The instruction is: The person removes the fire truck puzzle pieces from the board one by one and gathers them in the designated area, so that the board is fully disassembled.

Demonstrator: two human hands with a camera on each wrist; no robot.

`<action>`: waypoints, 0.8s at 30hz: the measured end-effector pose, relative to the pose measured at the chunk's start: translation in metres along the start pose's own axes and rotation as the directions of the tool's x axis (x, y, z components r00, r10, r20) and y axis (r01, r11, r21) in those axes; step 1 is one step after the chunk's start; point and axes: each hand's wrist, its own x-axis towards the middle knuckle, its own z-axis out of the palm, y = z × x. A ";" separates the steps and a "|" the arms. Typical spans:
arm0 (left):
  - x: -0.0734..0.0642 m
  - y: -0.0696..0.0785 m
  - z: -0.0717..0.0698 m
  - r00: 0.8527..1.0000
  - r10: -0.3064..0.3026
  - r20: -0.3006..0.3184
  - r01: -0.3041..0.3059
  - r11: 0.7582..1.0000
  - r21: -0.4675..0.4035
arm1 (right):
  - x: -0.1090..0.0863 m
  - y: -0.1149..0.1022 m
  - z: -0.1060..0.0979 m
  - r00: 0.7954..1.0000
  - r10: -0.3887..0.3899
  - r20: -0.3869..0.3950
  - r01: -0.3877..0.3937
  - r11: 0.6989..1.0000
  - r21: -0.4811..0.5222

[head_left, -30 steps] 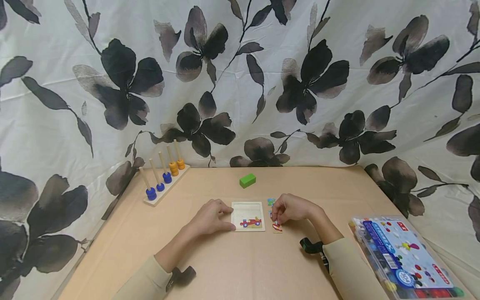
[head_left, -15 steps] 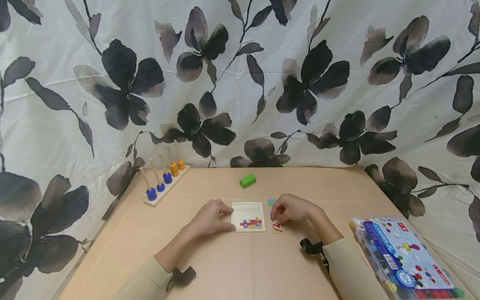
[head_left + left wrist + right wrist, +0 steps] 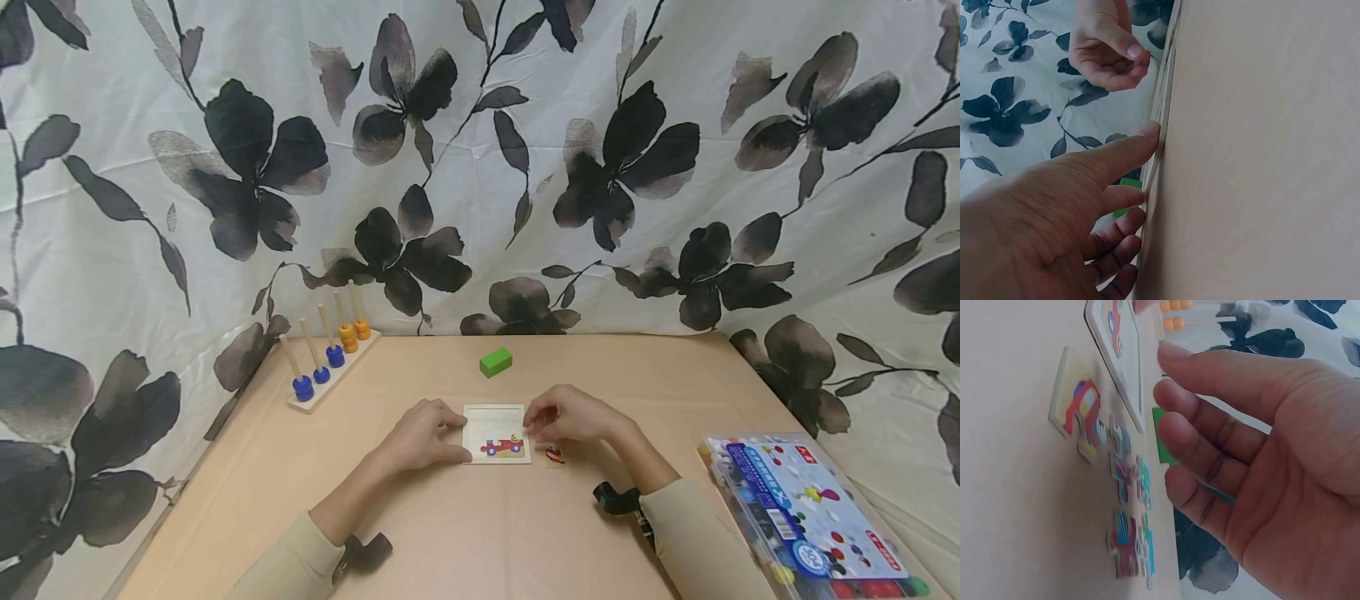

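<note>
A pale jigsaw puzzle tray (image 3: 491, 421) lies on the table, with a red vehicle picture (image 3: 501, 447) in its lower part. My left hand (image 3: 423, 433) holds its left rim with thumb and forefinger spread along the edge. By the right rim is my right hand (image 3: 573, 414), fingers loosely bent; no piece shows between them in the right wrist view. In that view a larger puzzle piece with red on it (image 3: 1088, 415) lies next to the tray, and several small coloured pieces (image 3: 1125, 544) lie beyond. From the head camera, my right hand hides most of these.
A green block (image 3: 496, 362) lies behind the tray. At the back left stands a wooden peg stand (image 3: 330, 375) with blue and orange beads. A clear plastic case (image 3: 817, 508) with a printed sheet fills the right front. A floral cloth (image 3: 480, 167) hangs behind the table.
My right hand has shifted left, from over the loose pieces to the tray's right rim. The left hand and the tray have stayed in place.
</note>
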 end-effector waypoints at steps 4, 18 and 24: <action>0.000 0.001 -0.001 1.000 -0.004 0.004 0.004 1.000 0.000 | 0.003 -0.005 0.005 1.000 -0.015 -0.024 0.015 1.000 0.006; 0.000 -0.001 -0.001 1.000 -0.012 0.003 0.012 1.000 -0.009 | 0.015 -0.019 0.023 0.993 -0.040 -0.113 0.044 0.998 0.034; 0.000 0.000 -0.001 1.000 -0.005 -0.003 0.005 1.000 -0.004 | 0.021 -0.020 0.031 0.992 -0.063 -0.105 0.065 0.998 0.015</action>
